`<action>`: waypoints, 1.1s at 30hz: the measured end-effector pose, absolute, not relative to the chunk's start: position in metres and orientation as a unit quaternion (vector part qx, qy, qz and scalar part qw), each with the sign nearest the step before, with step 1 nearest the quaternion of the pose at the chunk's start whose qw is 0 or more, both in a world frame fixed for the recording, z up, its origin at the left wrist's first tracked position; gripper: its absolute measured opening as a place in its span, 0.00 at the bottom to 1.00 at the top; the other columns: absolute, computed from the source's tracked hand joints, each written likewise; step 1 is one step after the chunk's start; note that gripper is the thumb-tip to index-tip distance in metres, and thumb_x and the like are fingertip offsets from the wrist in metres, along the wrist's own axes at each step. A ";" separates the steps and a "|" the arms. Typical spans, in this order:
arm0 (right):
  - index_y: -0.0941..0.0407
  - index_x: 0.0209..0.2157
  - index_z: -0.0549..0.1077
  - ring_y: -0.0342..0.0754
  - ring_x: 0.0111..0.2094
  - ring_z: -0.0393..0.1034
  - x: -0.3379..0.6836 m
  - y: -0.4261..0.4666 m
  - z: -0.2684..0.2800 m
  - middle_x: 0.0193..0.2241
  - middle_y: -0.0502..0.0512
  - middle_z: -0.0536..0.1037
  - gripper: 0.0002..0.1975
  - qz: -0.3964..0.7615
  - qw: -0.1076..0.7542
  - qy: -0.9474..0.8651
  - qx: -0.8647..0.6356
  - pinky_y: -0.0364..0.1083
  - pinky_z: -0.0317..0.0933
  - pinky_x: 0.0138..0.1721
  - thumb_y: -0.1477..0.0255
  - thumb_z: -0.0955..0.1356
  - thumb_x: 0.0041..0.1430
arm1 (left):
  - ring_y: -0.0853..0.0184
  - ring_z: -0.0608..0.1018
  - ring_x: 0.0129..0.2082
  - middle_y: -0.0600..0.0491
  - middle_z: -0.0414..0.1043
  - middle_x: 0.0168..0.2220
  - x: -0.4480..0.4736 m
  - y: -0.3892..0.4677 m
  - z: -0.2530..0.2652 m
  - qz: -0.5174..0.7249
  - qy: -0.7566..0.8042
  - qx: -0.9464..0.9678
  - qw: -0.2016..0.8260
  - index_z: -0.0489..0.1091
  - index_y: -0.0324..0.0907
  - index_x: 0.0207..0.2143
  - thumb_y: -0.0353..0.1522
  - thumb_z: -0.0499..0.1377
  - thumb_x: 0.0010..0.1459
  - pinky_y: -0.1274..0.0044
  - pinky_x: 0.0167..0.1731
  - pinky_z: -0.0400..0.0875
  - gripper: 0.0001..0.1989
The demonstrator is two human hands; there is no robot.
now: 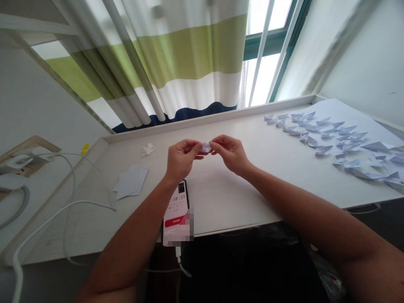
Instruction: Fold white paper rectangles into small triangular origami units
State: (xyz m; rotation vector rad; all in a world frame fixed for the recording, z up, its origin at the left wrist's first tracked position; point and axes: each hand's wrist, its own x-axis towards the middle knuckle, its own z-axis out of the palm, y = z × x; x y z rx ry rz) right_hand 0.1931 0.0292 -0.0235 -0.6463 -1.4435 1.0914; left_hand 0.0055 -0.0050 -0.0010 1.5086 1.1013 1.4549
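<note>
Small white folded-paper piece [206, 147], frame centre, pinched at opposite sides by fingers of bare left hand [182, 159] and bare right hand [232, 154]. Light, even pressure seems best; tugging might tear it.

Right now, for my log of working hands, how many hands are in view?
2: the left hand and the right hand, both pinching the small folded paper between them above the desk. No others show.
</note>
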 end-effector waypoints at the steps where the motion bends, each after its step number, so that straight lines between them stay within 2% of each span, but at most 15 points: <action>1: 0.53 0.35 0.77 0.49 0.35 0.81 0.193 0.031 -0.024 0.31 0.51 0.82 0.22 0.475 0.584 -0.597 -0.277 0.51 0.78 0.40 0.49 0.78 0.60 | 0.57 0.90 0.39 0.46 0.88 0.38 0.006 -0.005 -0.002 0.579 0.425 0.587 0.375 0.81 0.39 0.40 0.48 0.74 0.59 0.67 0.39 0.88 0.21; 4: 0.53 0.37 0.74 0.49 0.35 0.83 0.193 0.034 -0.026 0.31 0.49 0.81 0.24 0.495 0.601 -0.563 -0.277 0.51 0.79 0.40 0.46 0.77 0.61 | 0.57 0.90 0.42 0.46 0.88 0.41 0.005 -0.004 -0.001 0.580 0.405 0.601 0.372 0.80 0.40 0.41 0.46 0.73 0.61 0.68 0.41 0.88 0.18; 7: 0.53 0.37 0.74 0.48 0.34 0.82 0.191 0.034 -0.028 0.31 0.49 0.81 0.25 0.483 0.599 -0.582 -0.261 0.50 0.78 0.39 0.46 0.78 0.60 | 0.60 0.89 0.41 0.48 0.87 0.46 0.003 -0.003 0.000 0.552 0.398 0.643 0.351 0.79 0.44 0.49 0.43 0.75 0.60 0.71 0.38 0.86 0.20; 9: 0.53 0.37 0.74 0.47 0.32 0.80 0.190 0.033 -0.029 0.30 0.49 0.80 0.25 0.470 0.598 -0.599 -0.249 0.49 0.77 0.37 0.46 0.78 0.60 | 0.62 0.88 0.42 0.49 0.86 0.47 0.002 -0.003 0.000 0.531 0.398 0.676 0.319 0.80 0.46 0.51 0.41 0.76 0.59 0.73 0.37 0.85 0.20; 13: 0.51 0.44 0.76 0.47 0.33 0.80 0.190 0.030 -0.029 0.31 0.48 0.80 0.22 0.446 0.586 -0.631 -0.243 0.51 0.78 0.39 0.47 0.75 0.64 | 0.62 0.87 0.41 0.48 0.86 0.43 -0.001 0.000 -0.005 0.527 0.391 0.697 0.290 0.84 0.44 0.42 0.42 0.75 0.61 0.72 0.40 0.85 0.13; 17: 0.52 0.39 0.74 0.49 0.35 0.82 0.194 0.033 -0.028 0.33 0.50 0.82 0.22 0.445 0.585 -0.632 -0.244 0.53 0.79 0.43 0.48 0.75 0.66 | 0.62 0.87 0.37 0.48 0.87 0.40 -0.003 0.005 -0.010 0.542 0.401 0.672 0.307 0.83 0.42 0.39 0.43 0.76 0.59 0.70 0.38 0.85 0.15; 21: 0.52 0.38 0.72 0.51 0.40 0.83 0.197 0.035 -0.028 0.37 0.53 0.84 0.25 0.454 0.568 -0.642 -0.243 0.55 0.80 0.47 0.47 0.79 0.60 | 0.62 0.87 0.36 0.49 0.86 0.35 -0.003 0.006 -0.011 0.563 0.396 0.652 0.317 0.83 0.42 0.38 0.43 0.77 0.57 0.70 0.40 0.85 0.16; 24: 0.52 0.34 0.70 0.51 0.39 0.82 0.198 0.034 -0.026 0.37 0.54 0.85 0.27 0.454 0.564 -0.649 -0.235 0.56 0.80 0.48 0.49 0.83 0.53 | 0.63 0.87 0.34 0.49 0.86 0.34 0.001 0.005 -0.008 0.584 0.388 0.638 0.318 0.81 0.41 0.35 0.44 0.80 0.52 0.69 0.39 0.85 0.18; 27: 0.52 0.31 0.69 0.52 0.38 0.83 0.198 0.033 -0.026 0.35 0.53 0.85 0.28 0.451 0.574 -0.642 -0.236 0.57 0.81 0.47 0.49 0.83 0.52 | 0.62 0.87 0.34 0.50 0.86 0.34 0.004 0.003 -0.006 0.597 0.388 0.614 0.341 0.81 0.42 0.38 0.44 0.81 0.49 0.70 0.38 0.85 0.21; 30: 0.52 0.33 0.70 0.52 0.37 0.82 0.196 0.033 -0.028 0.33 0.53 0.84 0.27 0.452 0.583 -0.630 -0.242 0.56 0.80 0.44 0.49 0.83 0.53 | 0.61 0.88 0.33 0.49 0.86 0.32 0.004 0.002 -0.005 0.575 0.410 0.606 0.366 0.83 0.42 0.44 0.43 0.81 0.50 0.69 0.37 0.84 0.23; 33: 0.52 0.37 0.74 0.50 0.36 0.81 0.196 0.035 -0.031 0.34 0.51 0.83 0.27 0.448 0.578 -0.633 -0.253 0.54 0.79 0.44 0.50 0.84 0.51 | 0.59 0.88 0.35 0.47 0.86 0.32 0.001 0.003 -0.006 0.536 0.434 0.613 0.386 0.85 0.40 0.39 0.44 0.79 0.53 0.70 0.35 0.84 0.19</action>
